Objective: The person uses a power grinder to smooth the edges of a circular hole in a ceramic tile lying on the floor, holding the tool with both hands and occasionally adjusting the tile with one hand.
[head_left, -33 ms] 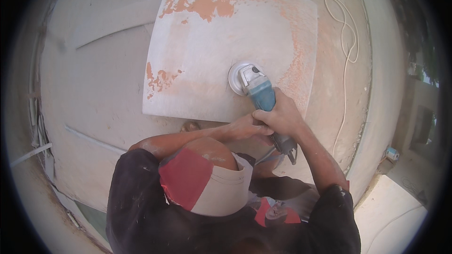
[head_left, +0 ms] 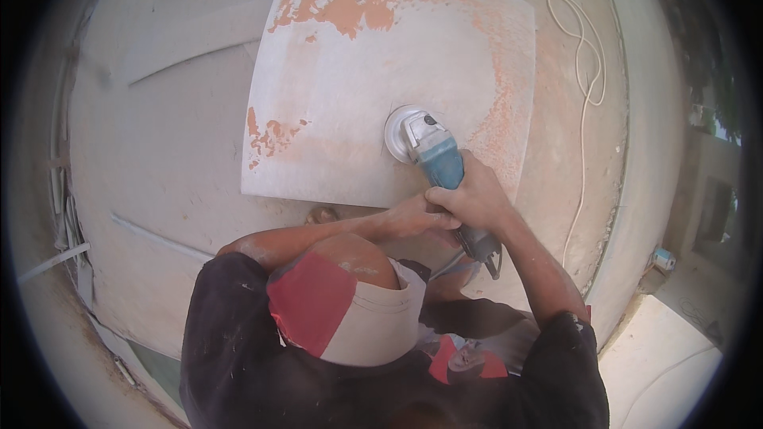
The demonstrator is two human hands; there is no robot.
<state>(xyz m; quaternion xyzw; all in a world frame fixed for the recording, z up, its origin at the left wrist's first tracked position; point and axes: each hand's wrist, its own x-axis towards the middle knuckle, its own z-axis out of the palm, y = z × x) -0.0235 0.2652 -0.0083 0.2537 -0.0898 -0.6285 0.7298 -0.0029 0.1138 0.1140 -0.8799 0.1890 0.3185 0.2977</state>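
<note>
- Grinder, blue-bodied, is held in both hands: the person's left hand closed on its rear part, the right hand wrapped round its body.
- Its disc appears to rest on the near half of a pale panel.
- The step in hand looks like smoothing that surface; the next move seems to call for a firm two-handed hold, disc kept level toward the orange patches.
- Farther off, a pale cord loops to the panel's right.
</note>
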